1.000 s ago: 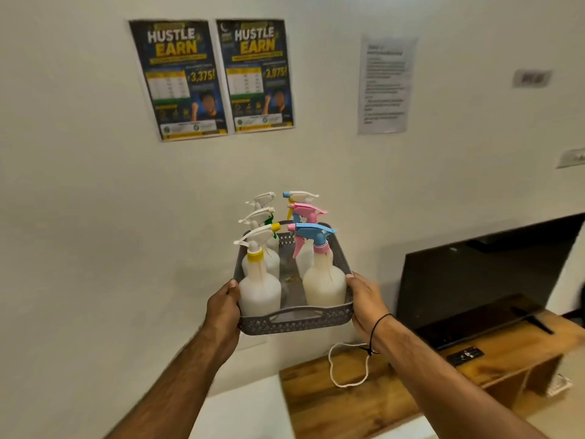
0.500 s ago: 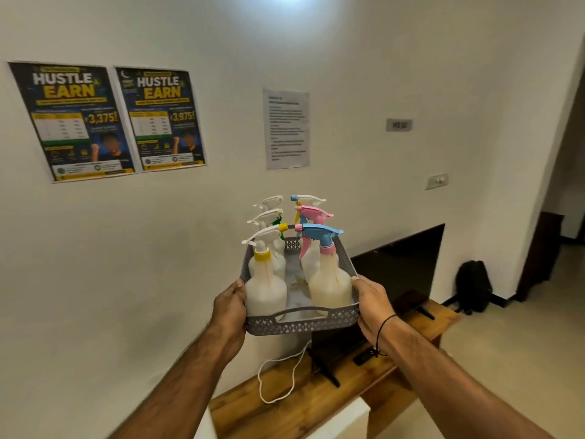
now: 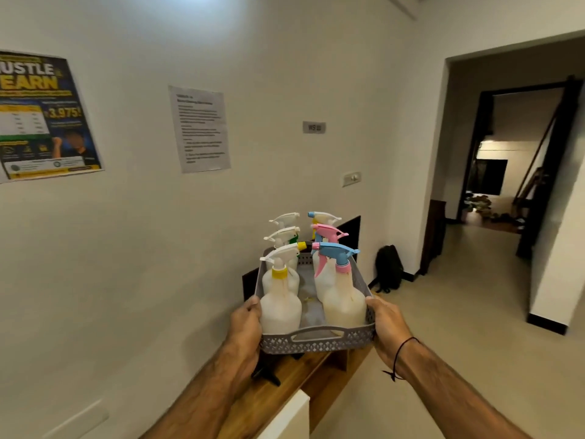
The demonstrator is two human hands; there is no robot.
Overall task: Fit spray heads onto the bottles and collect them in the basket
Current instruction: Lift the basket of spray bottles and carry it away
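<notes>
1. Left hand (image 3: 245, 324) clamped on the left wall of the basket (image 3: 316, 341), near its front left corner, fingers under, thumb over the rim.
2. Basket held up in the air in front of the wall (image 3: 190, 217), above a wooden bench (image 3: 294, 375), on no surface.
3. Along the left wall of the basket: three bottles with white spray heads, the front one (image 3: 280, 304) with a yellow collar.
4. Along the right wall: three more, the front bottle (image 3: 343, 301) with a blue head, behind it a pink head (image 3: 329, 231).
5. Right hand (image 3: 384, 327) clamped on the right wall, near the front right corner.
6. All heads seem fitted, so probably only carrying remains.
7. Handling, as a judgement: thin plastic lattice, a little flexible; bottles tall, apparently with liquid, so some weight and easy to topple. Better to grip both side walls low and keep the basket level.
</notes>
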